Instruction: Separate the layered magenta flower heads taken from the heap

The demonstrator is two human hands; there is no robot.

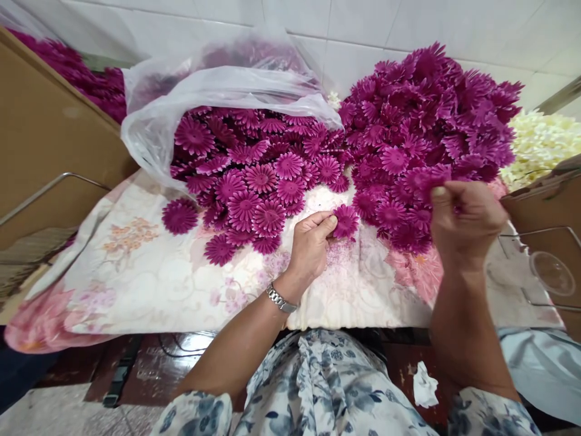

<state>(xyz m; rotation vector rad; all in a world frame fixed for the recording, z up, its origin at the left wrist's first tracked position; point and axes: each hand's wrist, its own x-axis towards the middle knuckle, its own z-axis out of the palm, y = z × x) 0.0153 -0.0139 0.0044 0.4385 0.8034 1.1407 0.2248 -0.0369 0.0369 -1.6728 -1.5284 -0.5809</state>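
Observation:
My left hand (313,242), with a metal watch at the wrist, pinches the edge of a purple artificial flower head (346,222) between thumb and fingers. Its flat face shows, low over the cloth. My right hand (469,221) is closed in a pinch in front of the right-hand pile. At its fingertips is a purple flower head (436,186), smeared by motion and hard to tell from those behind. A plastic bag (149,136) lies open at the centre left, with many similar flower heads (261,178) spilling from it. To the right rises a loose heap of purple flowers (422,115).
A floral cloth (149,284) covers the table. Cardboard boxes stand at the left (49,127) and right (549,206) edges. Pale yellow flowers (544,145) lie at the far right, beside a clear round lid (551,272). A tiled wall (363,24) closes the back.

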